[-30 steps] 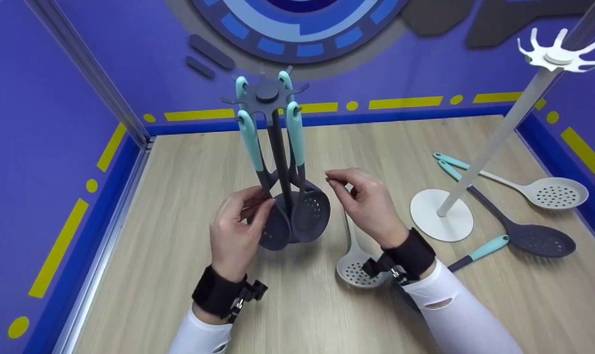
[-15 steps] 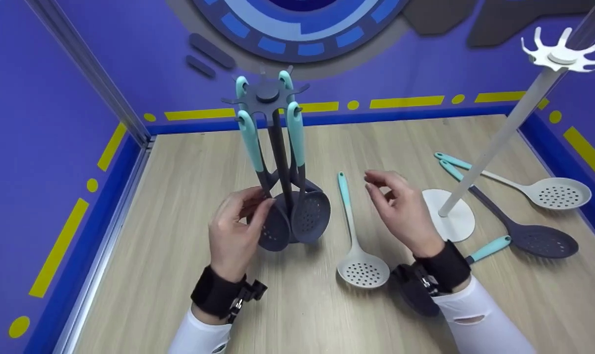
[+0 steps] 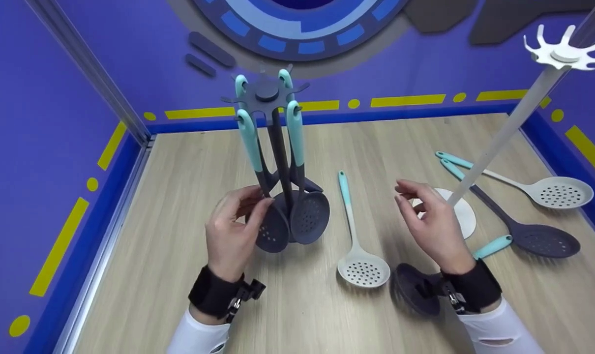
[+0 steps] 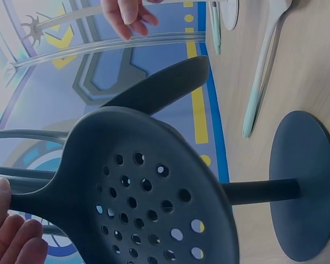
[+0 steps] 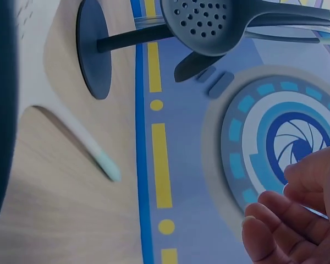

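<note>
A dark rotating-style utensil stand (image 3: 267, 93) holds several dark utensils by their teal handles. My left hand (image 3: 233, 231) pinches the shaft of the front-left skimmer (image 3: 270, 236), just above its perforated bowl; that bowl fills much of the left wrist view. Beside it hangs another dark skimmer (image 3: 311, 219). My right hand (image 3: 435, 228) hovers with loosely bent fingers and holds nothing, in front of the white stand's base (image 3: 467, 216). Between the hands, a pale grey skimmer (image 3: 364, 269) lies on the table, teal handle pointing away. Under the right wrist lies a dark utensil (image 3: 415, 295), partly hidden.
At the right rises a white stand (image 3: 519, 103) with bare hooks. Beyond its base lie a pale skimmer (image 3: 560, 192) and a dark perforated spoon (image 3: 546, 241), their handle ends close together. Blue panels (image 3: 81, 123) border the table at the back and sides.
My right hand has moved right, away from the dark stand and past the pale grey skimmer, uncovering its handle. My left hand stays at the hanging skimmer.
</note>
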Tool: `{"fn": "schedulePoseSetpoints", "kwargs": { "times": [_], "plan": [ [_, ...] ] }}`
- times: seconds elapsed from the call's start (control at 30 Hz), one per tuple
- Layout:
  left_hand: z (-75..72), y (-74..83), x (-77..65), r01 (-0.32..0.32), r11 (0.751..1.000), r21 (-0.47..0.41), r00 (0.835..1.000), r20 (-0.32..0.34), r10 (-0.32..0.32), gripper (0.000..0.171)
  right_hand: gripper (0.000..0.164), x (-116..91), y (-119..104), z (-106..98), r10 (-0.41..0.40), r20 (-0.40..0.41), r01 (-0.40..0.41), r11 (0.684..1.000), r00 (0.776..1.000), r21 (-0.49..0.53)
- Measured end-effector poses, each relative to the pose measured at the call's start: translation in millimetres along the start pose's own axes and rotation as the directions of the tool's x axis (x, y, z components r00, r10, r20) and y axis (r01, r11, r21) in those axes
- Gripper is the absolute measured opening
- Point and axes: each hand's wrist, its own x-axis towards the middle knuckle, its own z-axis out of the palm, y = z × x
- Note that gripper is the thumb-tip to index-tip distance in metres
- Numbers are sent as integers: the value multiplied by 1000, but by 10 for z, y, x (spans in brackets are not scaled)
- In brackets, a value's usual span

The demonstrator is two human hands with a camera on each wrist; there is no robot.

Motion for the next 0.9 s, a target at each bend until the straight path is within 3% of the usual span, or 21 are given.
{"fn": "schedulePoseSetpoints", "kwargs": {
  "times": [0.6, 0.9],
  "plan": [
    [-73, 27, 38, -20, 999, 32, 998, -66, 22, 21, 31, -114, 221, -128, 48, 34, -44, 993, 998, -108],
    [-156, 55, 71, -23, 997, 70, 997, -78, 28, 15, 26, -133, 287, -26, 51, 133, -34, 991, 990, -133]
  ]
}}
